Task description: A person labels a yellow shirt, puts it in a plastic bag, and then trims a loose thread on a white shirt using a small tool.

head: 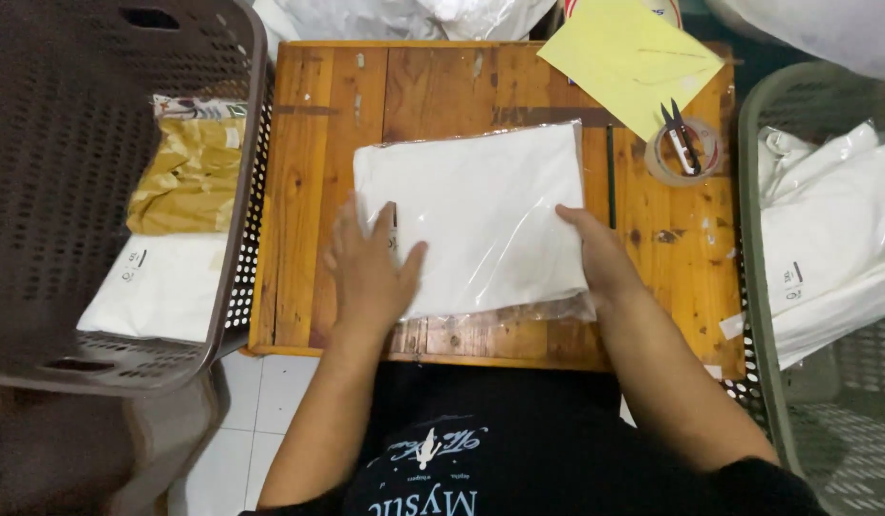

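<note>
Left hand (371,270) lies flat, palm down, fingers spread, on the lower left corner of the bagged white garment (476,215); thumb angles out to the right onto the plastic. It is pressing, not gripping anything. Right hand (600,258) rests against the right edge of the package, fingers together and extended toward its middle, palm on the edge; cannot tell if the fingers curl under the plastic or just push on it. Both forearms come in from the bottom of the frame, elbows out.

The garment is white, folded into a rough rectangle, sealed in a clear glossy plastic bag; spare plastic sticks out along the bottom and right edges. It lies in the centre of the wooden table (318,191), slightly rotated.

Yellow paper sheet (629,57) at the top right of the table, a tape roll (658,162) just below it with small snips (681,139) lying across it. Brown perforated basket (79,191) on the left holds a yellow-gold packet (189,177) and a white bagged item. Green basket (753,191) on the right holds more white bagged garments (830,248).
</note>
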